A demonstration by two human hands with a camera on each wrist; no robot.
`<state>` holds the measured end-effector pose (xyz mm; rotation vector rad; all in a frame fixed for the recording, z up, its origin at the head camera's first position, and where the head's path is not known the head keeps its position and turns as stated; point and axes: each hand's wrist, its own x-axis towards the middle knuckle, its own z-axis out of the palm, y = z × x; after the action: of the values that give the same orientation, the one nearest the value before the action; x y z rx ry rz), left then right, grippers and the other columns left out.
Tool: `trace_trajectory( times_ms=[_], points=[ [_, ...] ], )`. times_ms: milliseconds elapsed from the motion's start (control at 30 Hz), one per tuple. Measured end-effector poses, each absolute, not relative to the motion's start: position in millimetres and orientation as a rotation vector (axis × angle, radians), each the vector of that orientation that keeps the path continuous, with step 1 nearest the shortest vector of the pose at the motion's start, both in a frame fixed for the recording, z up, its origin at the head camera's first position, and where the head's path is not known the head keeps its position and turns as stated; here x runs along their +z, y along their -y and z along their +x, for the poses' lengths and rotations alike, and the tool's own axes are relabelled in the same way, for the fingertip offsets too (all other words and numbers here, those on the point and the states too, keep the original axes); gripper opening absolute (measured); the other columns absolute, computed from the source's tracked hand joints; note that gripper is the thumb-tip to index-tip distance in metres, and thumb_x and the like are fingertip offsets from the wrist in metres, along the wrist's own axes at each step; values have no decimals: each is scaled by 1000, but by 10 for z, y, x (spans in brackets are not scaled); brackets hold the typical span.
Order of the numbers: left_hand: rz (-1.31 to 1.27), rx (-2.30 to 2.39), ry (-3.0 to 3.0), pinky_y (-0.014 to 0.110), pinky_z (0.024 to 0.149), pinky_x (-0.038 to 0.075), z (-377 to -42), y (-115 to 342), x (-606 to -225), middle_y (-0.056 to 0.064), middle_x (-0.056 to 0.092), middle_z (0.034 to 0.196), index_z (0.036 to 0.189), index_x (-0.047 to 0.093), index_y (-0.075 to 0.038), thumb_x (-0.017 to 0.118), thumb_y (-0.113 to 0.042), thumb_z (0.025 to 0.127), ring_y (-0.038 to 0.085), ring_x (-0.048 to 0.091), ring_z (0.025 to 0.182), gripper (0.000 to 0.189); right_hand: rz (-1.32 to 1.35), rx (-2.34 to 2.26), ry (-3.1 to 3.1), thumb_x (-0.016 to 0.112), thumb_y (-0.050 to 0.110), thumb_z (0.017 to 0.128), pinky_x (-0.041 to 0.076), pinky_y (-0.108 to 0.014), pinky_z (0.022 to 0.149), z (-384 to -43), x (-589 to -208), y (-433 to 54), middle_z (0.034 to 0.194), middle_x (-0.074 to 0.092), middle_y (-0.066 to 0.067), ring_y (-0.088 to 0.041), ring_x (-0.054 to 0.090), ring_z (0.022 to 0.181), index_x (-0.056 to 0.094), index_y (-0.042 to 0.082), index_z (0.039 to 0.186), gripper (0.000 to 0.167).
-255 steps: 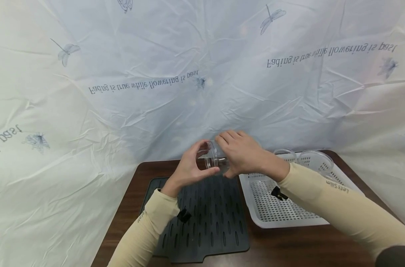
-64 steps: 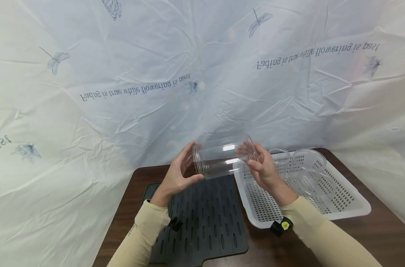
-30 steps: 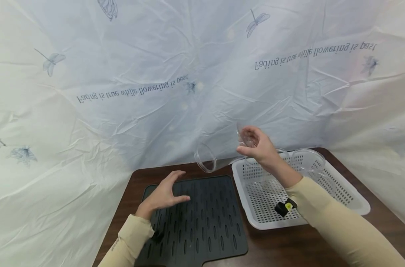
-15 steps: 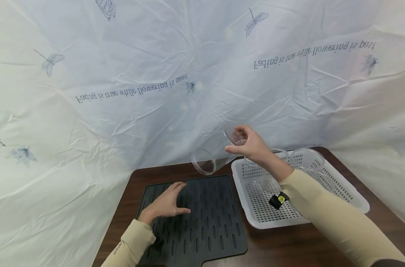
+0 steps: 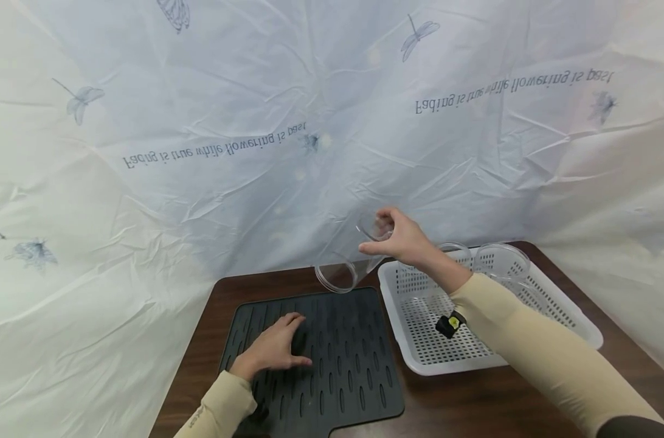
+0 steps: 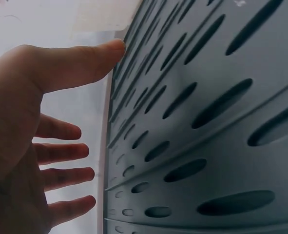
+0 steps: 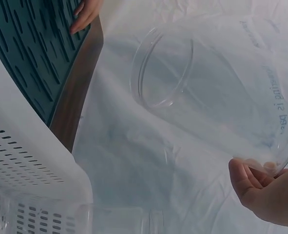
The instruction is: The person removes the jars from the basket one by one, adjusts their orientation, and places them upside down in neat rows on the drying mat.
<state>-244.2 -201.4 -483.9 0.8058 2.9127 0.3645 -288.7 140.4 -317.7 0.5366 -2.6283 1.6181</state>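
Note:
A clear jar (image 5: 347,258) with a ridged rim is held in the air by my right hand (image 5: 400,238), whose thumb and fingers grip the base end. It is tilted, with the rim pointing down and left above the far edge of a dark drying mat (image 5: 359,365). In the right wrist view the see-through jar (image 7: 212,92) has nothing visible inside. My left hand (image 5: 274,344) hovers low over the mat, apart from the jar. Its fingers (image 6: 66,152) and thumb are spread, holding nothing, in the left wrist view.
A white perforated basket (image 5: 441,367) stands right of the mat, with several clear jars (image 5: 504,258) in it. Both rest on a dark wooden table (image 5: 452,401). A pale printed sheet (image 5: 228,201) hangs close behind the table.
About two seconds ago both hands held the jar level. The left hand has since let go and dropped toward the mat. Over the last second the right hand has carried the jar left.

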Motion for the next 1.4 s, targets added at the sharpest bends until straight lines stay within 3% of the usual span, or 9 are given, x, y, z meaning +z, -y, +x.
trace_trajectory(
  times_ms=[233,567,1400],
  points=[
    [787,284,-2900,55,103,43,-2440,2013,-4920,16,43,147,144,45,-3,76,-61,74,35,44,134,96,523,1498,2698,82,44,75,50,-47,95,-2935,-3168,-1351,145,42,-20,-33,52,124,30,5,149,98],
    [748,250,-2868,53,102,44,-2435,2002,-5007,14,45,144,141,49,-5,77,-60,74,33,45,132,91,504,1285,2760,83,50,70,49,-47,90,-3008,-3224,-1251,136,47,-18,-32,52,116,35,0,144,102],
    [690,189,-2829,51,102,45,-2383,2001,-5074,12,43,146,141,50,-6,79,-61,71,31,40,135,93,592,1124,2841,82,49,70,49,-49,94,-3114,-3304,-1048,138,46,-23,-36,52,120,36,-6,143,102]
  ],
)
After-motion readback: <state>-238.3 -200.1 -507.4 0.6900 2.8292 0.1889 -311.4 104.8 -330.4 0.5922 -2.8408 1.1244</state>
